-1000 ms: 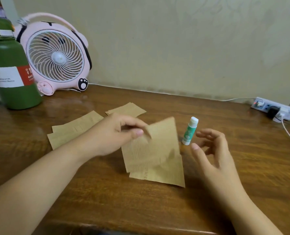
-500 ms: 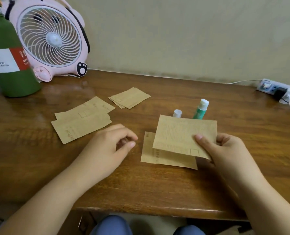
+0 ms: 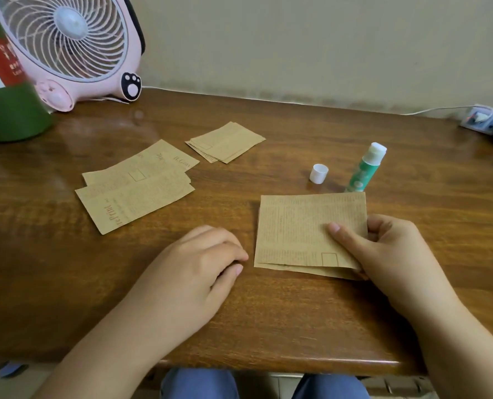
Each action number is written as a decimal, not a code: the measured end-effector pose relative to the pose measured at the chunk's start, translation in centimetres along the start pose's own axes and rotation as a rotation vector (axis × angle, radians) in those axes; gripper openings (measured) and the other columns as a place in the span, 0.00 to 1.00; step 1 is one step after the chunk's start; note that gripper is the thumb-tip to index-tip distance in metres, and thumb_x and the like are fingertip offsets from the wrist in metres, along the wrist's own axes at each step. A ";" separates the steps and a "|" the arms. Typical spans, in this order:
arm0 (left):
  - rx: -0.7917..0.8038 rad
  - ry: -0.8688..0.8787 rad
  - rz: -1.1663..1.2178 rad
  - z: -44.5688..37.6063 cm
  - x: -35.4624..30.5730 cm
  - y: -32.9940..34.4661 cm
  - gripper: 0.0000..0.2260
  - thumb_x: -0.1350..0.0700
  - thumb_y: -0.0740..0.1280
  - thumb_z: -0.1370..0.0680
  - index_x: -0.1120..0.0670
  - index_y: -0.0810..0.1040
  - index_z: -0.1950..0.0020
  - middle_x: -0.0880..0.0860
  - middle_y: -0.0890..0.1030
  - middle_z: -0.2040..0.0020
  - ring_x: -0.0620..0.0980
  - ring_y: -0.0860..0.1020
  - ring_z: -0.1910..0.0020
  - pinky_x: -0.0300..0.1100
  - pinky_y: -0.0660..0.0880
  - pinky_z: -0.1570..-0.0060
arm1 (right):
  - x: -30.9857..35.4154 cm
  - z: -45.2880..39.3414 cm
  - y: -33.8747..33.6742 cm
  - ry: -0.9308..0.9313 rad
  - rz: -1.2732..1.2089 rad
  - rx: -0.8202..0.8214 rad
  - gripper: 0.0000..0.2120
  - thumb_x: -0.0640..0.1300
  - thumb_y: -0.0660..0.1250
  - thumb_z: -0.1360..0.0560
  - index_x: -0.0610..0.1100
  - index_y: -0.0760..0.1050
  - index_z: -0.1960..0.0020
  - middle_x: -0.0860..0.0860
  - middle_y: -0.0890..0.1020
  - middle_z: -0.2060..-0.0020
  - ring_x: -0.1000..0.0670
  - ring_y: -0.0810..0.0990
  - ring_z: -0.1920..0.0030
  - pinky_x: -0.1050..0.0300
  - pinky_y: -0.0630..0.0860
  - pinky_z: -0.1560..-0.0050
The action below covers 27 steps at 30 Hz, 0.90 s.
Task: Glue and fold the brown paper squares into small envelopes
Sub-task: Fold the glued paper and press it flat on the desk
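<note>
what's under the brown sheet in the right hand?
A second brown sheet lies beneath the held sheet, only its bottom edge peeking out. The right hand pinches the top one, thumb on top. The rest of the lower sheet is covered, as is the glue stick base.

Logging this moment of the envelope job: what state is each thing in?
glue stick: uncapped, upright
cap: off, standing on the table
top paper square: pinched by right hand
left hand: holds nothing, loosely curled
fan: cannot tell if running
</note>
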State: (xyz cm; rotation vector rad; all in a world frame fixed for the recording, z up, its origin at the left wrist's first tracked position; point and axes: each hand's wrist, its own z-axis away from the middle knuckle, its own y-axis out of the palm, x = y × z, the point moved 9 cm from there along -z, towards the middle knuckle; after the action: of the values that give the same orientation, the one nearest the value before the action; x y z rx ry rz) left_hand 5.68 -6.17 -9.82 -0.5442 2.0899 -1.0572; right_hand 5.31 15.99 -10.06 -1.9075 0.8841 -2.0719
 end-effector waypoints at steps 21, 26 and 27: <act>-0.003 0.051 -0.023 0.3 -0.1 0.1 0.13 0.53 0.59 0.24 0.52 0.83 0.49 0.43 0.79 0.51 0.41 0.74 0.49 0.42 0.76 0.52 | -0.1 0.2 0.1 -0.019 -0.012 0.014 0.07 0.53 0.70 0.30 0.49 0.80 0.57 0.56 0.84 0.68 0.58 0.81 0.70 0.68 0.74 0.74; 0.011 0.080 -0.026 0.3 -0.3 0.2 0.14 0.54 0.58 0.23 0.51 0.83 0.47 0.44 0.78 0.51 0.42 0.74 0.48 0.42 0.77 0.53 | -0.1 0.2 0.2 -0.007 -0.019 0.020 0.06 0.52 0.70 0.29 0.50 0.79 0.57 0.57 0.84 0.69 0.60 0.80 0.73 0.70 0.72 0.76; 0.012 0.085 -0.026 0.3 -0.4 0.2 0.14 0.54 0.58 0.23 0.51 0.83 0.47 0.44 0.78 0.51 0.43 0.74 0.48 0.42 0.77 0.53 | -0.1 0.2 0.2 -0.003 -0.019 0.020 0.06 0.52 0.70 0.29 0.49 0.79 0.57 0.56 0.84 0.70 0.59 0.79 0.74 0.70 0.71 0.77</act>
State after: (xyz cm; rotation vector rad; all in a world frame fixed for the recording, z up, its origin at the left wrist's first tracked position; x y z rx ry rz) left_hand 6.16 -5.97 -9.99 -0.5303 2.1537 -1.1247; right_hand 5.51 15.82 -10.26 -1.9157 0.8444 -2.0803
